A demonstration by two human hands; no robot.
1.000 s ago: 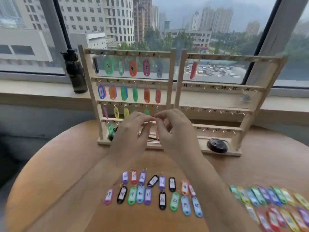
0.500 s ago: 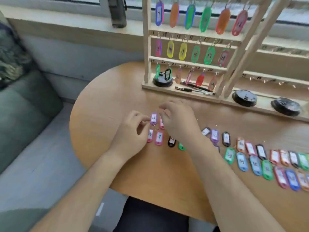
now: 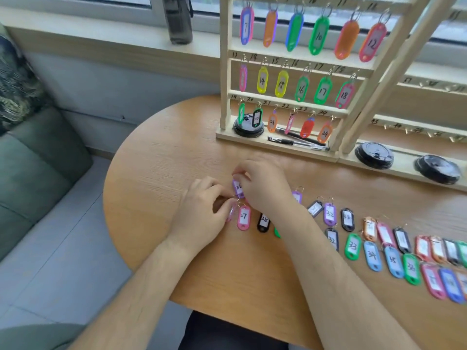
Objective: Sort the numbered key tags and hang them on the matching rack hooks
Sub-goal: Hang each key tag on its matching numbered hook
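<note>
My right hand (image 3: 265, 188) pinches a purple key tag marked 26 (image 3: 237, 187) just above the table. Close beside it, my left hand (image 3: 202, 213) pinches a pale pink tag (image 3: 231, 213) that stands on edge; its number is hidden. A pink tag 27 (image 3: 243, 218) and a black tag 28 (image 3: 263, 221) lie right below my hands. Several more numbered tags (image 3: 371, 253) lie in rows stretching right. The left wooden rack (image 3: 224, 72) carries tags 7 to 24 on its hooks. The right rack (image 3: 414, 123) shows bare hooks.
The round wooden table (image 3: 156, 173) ends at its curved edge left of my hands. Black round lids (image 3: 374, 155) and pens (image 3: 298, 142) sit on the rack bases. A dark bottle (image 3: 178, 21) stands on the windowsill. A green sofa (image 3: 32, 168) is at the left.
My hands came down from the rack's lowest rail to the left end of the tag rows. The right hand took up the purple tag 26; the left hand took hold of the pink tag.
</note>
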